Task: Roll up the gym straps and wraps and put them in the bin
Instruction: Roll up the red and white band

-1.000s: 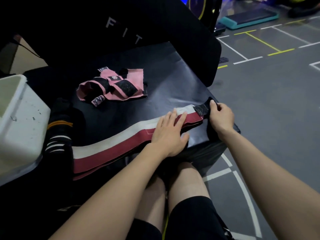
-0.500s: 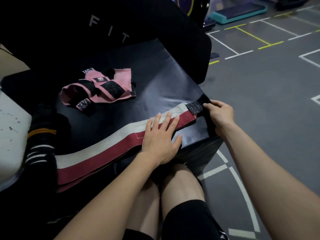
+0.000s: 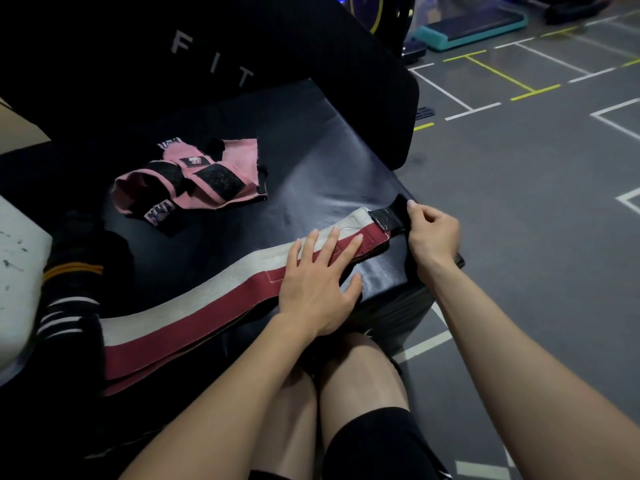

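Note:
A long white and dark red wrap point(image 3: 207, 299) lies stretched flat across the black padded box point(image 3: 329, 161). My left hand point(image 3: 318, 282) presses flat on it with straight fingers, near its right end. My right hand point(image 3: 431, 233) pinches the wrap's black velcro tab point(image 3: 388, 218) at the box's right corner. Farther back on the box, a crumpled pair of pink wraps point(image 3: 194, 181) with black velcro patches lies loose. A black strap point(image 3: 72, 292) with orange and white stripes lies at the left, beside the white bin point(image 3: 17, 271).
A tall black pad printed FIT point(image 3: 214, 64) leans behind the box. Grey gym floor point(image 3: 536, 202) with white and yellow lines spreads to the right, with a teal step platform point(image 3: 474, 24) far back. My knees point(image 3: 346, 393) sit below the box's front edge.
My right hand's fingers have curled tighter on the black tab, lifting it slightly. My left hand stays pressed on the wrap. The view has shifted a little.

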